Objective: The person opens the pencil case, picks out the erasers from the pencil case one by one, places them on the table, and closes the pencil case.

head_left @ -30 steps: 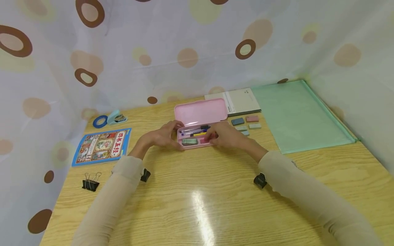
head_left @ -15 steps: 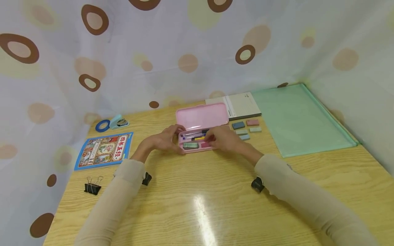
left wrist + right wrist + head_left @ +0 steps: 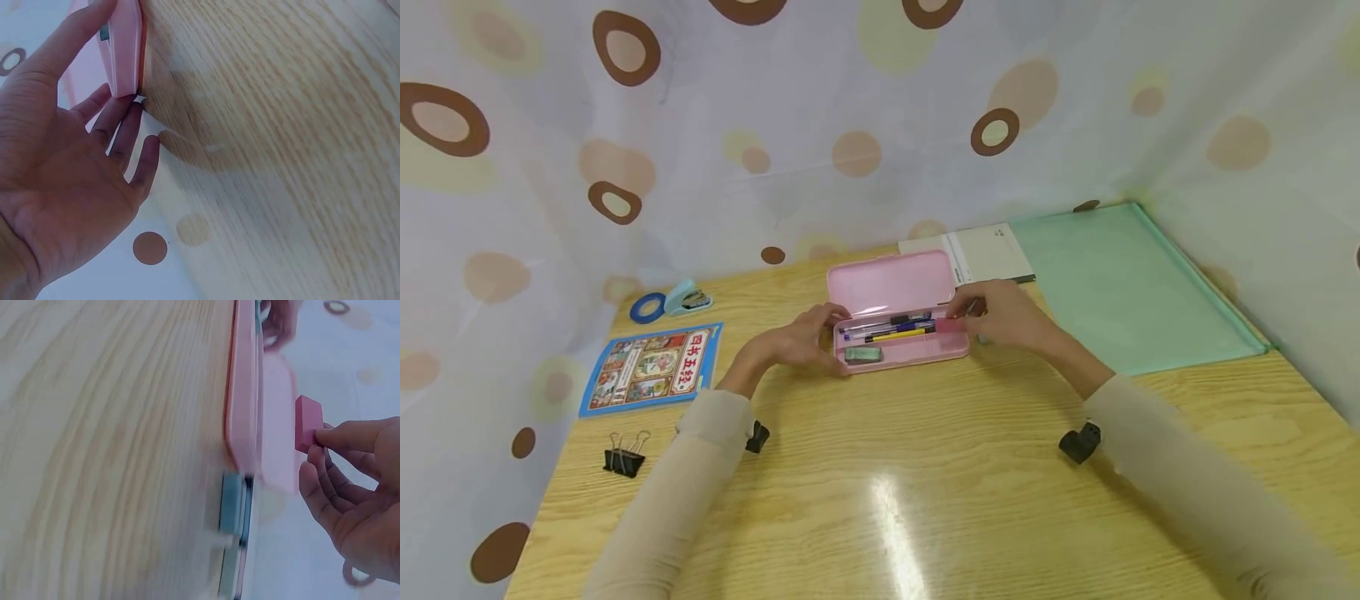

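A pink pencil case (image 3: 925, 352) lies with its lid (image 3: 891, 283) raised at the back. My left hand (image 3: 801, 343) holds its left end, thumb at the front corner and fingers at the rear. Pens (image 3: 891, 332) and a green eraser (image 3: 863, 355) lie inside. Over the right end, my right hand (image 3: 1007, 315) pinches a pink eraser (image 3: 308, 423) between thumb and fingertips, raised above the rim in the right wrist view. Beyond that end sit a blue eraser (image 3: 231, 503) and a pale green eraser (image 3: 229, 572), mostly hidden by my right hand in the head view.
Behind the case lies a notebook (image 3: 1000, 250), with a translucent green sheet (image 3: 1135, 292) to its right. At the left are a booklet (image 3: 655, 367), a black binder clip (image 3: 623, 460), a blue tape roll (image 3: 647, 307) and a light blue stapler-like tool (image 3: 687, 298). A patterned curtain borders the table.
My right hand has lifted the pink eraser from the middle of the case and moved right, uncovering more of the pens. My left hand stays at the case's left end.
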`<state>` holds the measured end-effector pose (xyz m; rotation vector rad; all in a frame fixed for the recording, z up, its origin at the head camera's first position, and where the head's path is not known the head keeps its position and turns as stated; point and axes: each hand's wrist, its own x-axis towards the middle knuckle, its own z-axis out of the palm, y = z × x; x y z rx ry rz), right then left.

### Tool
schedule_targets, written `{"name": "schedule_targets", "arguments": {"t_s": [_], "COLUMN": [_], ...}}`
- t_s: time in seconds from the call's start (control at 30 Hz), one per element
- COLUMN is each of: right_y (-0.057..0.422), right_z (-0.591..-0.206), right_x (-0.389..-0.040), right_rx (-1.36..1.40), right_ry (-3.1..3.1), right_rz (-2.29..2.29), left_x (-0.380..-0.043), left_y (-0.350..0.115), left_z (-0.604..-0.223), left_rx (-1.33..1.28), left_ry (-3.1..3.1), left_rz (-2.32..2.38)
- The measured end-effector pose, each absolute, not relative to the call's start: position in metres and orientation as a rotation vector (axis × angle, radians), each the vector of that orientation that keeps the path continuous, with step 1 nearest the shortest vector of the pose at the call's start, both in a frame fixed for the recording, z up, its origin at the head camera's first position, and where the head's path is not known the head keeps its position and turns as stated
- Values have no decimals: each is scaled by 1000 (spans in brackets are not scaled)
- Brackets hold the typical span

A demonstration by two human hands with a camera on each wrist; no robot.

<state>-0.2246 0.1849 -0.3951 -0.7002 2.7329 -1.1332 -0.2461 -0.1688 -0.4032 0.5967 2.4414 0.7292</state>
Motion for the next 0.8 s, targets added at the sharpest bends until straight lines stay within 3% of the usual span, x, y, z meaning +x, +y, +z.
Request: {"name": "schedule_targets", "arguments": {"t_s": [0.37,0.8], "right_y": [269,276], "right_z": [-401,-405], "right_x": [-221,-228], "right_rx": [-545,-555], "right_ry": [2757,2754], "right_rz": [-1004,-948], "left_x": [-247,-246], "left_y": [-168,-169], "left_z": [-403,-404], "left_rx": [602,601], "left_ry": [2444,2442], "left_rz": [761,745]}}
